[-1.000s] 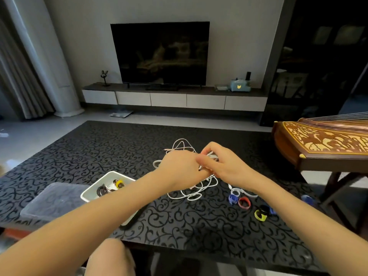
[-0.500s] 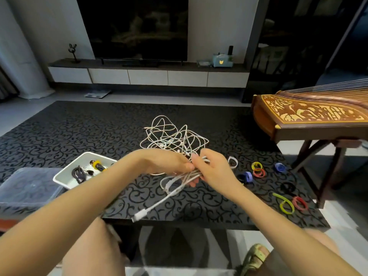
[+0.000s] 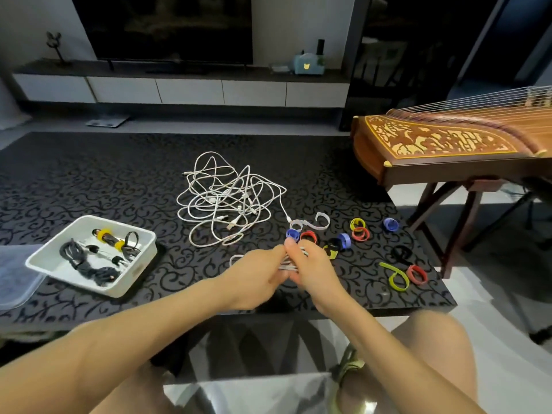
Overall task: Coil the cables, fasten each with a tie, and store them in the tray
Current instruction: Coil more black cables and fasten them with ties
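Both hands meet above the black patterned table (image 3: 89, 180): left hand (image 3: 257, 277) and right hand (image 3: 313, 271) curl round a gathered white cable (image 3: 287, 266). Behind lies a tangle of white cables (image 3: 227, 204). Coloured ties (image 3: 360, 233) lie scattered just right. The white tray (image 3: 140, 268), left, holds tied black cables (image 3: 80, 259). A zither (image 3: 442, 141) stands right.

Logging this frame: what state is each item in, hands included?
Left hand, gripping the white cable.
Right hand, gripping the same cable.
White cable, partly gathered between the hands, untied.
Cable pile, tangled, loose on the table.
Tray, open, holding black cables.
Black cables, bundled, one wrapped with yellow ties.
Spare ties, loose on the table, curled, unused.
Television, screen dark.
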`<state>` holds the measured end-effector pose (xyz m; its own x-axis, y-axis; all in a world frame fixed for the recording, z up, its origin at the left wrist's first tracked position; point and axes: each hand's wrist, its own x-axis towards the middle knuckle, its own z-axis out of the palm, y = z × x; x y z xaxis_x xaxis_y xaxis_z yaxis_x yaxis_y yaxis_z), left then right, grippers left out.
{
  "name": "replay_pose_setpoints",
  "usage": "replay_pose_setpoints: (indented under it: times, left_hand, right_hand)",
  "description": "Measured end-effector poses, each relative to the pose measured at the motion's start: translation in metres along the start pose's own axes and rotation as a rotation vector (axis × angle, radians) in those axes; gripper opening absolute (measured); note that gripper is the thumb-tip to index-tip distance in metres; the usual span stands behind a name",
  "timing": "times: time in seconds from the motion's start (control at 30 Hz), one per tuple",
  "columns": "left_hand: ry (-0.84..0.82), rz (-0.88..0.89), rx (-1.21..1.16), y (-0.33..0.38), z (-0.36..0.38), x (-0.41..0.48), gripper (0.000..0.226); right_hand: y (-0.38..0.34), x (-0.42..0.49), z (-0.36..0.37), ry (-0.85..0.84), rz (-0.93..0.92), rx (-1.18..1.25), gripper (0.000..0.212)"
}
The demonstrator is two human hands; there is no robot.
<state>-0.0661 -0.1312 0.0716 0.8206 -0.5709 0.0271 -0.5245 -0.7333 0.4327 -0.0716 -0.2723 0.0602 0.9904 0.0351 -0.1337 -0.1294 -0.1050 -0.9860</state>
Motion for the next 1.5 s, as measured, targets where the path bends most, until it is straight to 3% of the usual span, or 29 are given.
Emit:
replay_pose_setpoints:
  times: [0.2, 0.3, 0.37, 0.43, 0.5, 0.57, 0.63, 0.7, 0.8, 0.9, 1.0, 1.13, 1.23, 1.33, 1.5]
  left_hand:
    - [0.073, 0.254, 0.095, -0.008, 0.01, -0.002, 0.016]
    - [0.076, 0.18, 0.172, -0.013, 0.018, 0.003, 0.016]
    - [0.178, 0.05, 0.111, -0.017, 0.023, 0.009, 0.018]
    - [0.283, -0.099, 0.005, -0.023, 0.025, 0.014, 0.023]
    - [0.349, -0.266, -0.125, -0.031, 0.024, 0.022, 0.028]
    - [0.372, -0.432, -0.514, -0.037, 0.02, 0.03, 0.031]
    - [0.363, -0.555, -0.942, -0.039, 0.016, 0.04, 0.033]
    - [0.257, -0.652, -1.197, -0.037, 0.012, 0.049, 0.034]
    - [0.099, -0.807, -1.5, -0.028, 0.008, 0.066, 0.032]
    - [0.027, -0.835, -1.591, -0.014, 0.012, 0.084, 0.032]
    - [0.05, -0.791, -1.454, 0.001, 0.027, 0.097, 0.025]
    - [0.154, -0.833, -1.35, 0.009, 0.049, 0.115, 0.022]
    - [0.163, -0.895, -1.377, 0.013, 0.06, 0.124, 0.023]
    - [0.132, -0.889, -1.436, 0.015, 0.068, 0.126, 0.024]
    - [0.093, -0.665, -1.451, 0.014, 0.058, 0.116, 0.016]
  right_hand:
    - [0.001, 0.0, -0.016, -0.32, 0.423, 0.241, 0.042]
    - [-0.001, 0.007, -0.025, -0.459, 0.569, 0.354, 0.052]
    - [-0.003, 0.018, -0.034, -0.448, 0.558, 0.385, 0.06]
    - [-0.001, 0.026, -0.047, -0.208, 0.395, 0.204, 0.047]
    - [0.01, 0.033, -0.066, 0.206, 0.096, -0.261, 0.025]
    - [0.026, 0.042, -0.09, 0.467, -0.152, -0.78, 0.022]
    - [0.038, 0.054, -0.107, 0.4, -0.232, -1.075, 0.022]
    - [0.048, 0.066, -0.116, 0.271, -0.267, -1.272, 0.022]
    - [0.055, 0.077, -0.12, 0.157, -0.299, -1.396, 0.024]
    - [0.059, 0.085, -0.118, 0.12, -0.304, -1.441, 0.02]
    - [0.064, 0.082, -0.11, 0.192, -0.377, -1.326, 0.009]
    - [0.065, 0.073, -0.101, 0.293, -0.317, -0.817, 0.006]
    - [0.06, 0.067, -0.098, 0.258, -0.223, -0.475, 0.019]
    - [0.055, 0.062, -0.094, 0.239, -0.151, -0.277, 0.013]
    - [0.042, 0.054, -0.102, 0.002, 0.084, 0.195, 0.009]
